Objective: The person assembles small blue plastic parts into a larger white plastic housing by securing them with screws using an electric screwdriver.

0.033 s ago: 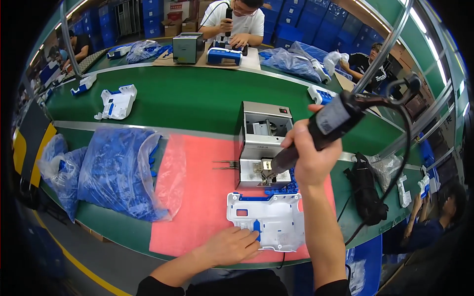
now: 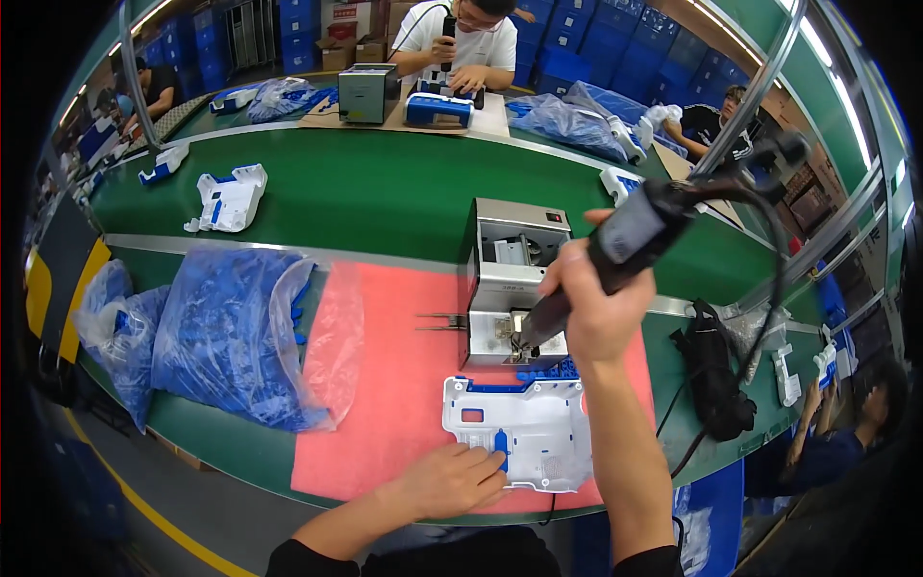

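Observation:
My right hand (image 2: 611,303) is wrapped round a black electric screwdriver (image 2: 635,236), held at a slant with its cable trailing to the right. Its lower end is at the front pick-up spot of a metal screw feeder (image 2: 519,288); my hand partly covers the feeder's right side. In front of the feeder lies a white plastic housing half (image 2: 538,433), inner side up, with blue trim along its far edge. My left hand (image 2: 452,481) holds the housing's near left part, bent fingers against a narrow blue strip (image 2: 501,450) inside it. Blue small parts (image 2: 550,369) lie behind the housing.
A pink foam mat (image 2: 385,385) lies under the work. Clear bags of blue parts (image 2: 231,337) are at left. Beyond runs a green belt (image 2: 375,192) carrying white housings (image 2: 231,199). A black pouch-like bundle (image 2: 713,370) lies at right. Co-workers sit opposite and at right.
My right hand and the screwdriver have shifted slightly left and down toward the feeder. My left hand and the housing look almost unmoved.

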Available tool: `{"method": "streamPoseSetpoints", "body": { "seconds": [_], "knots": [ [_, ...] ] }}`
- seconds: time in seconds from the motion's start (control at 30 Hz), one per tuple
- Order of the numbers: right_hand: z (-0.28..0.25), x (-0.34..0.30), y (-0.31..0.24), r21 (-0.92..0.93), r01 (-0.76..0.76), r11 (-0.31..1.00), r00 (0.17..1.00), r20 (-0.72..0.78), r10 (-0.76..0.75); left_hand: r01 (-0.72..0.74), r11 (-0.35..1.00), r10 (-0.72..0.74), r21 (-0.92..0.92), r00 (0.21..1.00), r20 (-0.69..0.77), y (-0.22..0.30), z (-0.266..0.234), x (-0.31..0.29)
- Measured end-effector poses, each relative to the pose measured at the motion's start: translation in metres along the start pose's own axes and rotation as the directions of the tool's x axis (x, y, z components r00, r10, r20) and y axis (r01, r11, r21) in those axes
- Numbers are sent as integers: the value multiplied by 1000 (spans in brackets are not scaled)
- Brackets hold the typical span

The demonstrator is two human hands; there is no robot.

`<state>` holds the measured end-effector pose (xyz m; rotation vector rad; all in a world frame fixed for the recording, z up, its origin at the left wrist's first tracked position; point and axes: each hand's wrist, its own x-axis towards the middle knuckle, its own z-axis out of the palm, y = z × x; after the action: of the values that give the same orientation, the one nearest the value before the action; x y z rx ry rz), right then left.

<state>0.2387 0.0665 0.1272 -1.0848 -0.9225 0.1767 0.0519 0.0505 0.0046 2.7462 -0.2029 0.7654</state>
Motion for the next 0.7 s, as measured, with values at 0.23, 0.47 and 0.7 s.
{"method": "streamPoseSetpoints", "body": {
  "seconds": [0.23, 0.47, 0.7],
  "knots": [
    [-2, -21, -18, 35, -167, 985, 984, 70, 165, 15, 1000, -18, -26, 995, -98, -1, 2, -1],
    [-14, -65, -30, -32, -235, 971, 961, 144, 237, 28, 999, -33, -39, 988, -149, 0, 8, -2],
    [-15, -69, -12, -19, -212, 977, 969, 130, 212, 29, 999, -32, -26, 991, -130, 0, 6, -3]
  ]
}}
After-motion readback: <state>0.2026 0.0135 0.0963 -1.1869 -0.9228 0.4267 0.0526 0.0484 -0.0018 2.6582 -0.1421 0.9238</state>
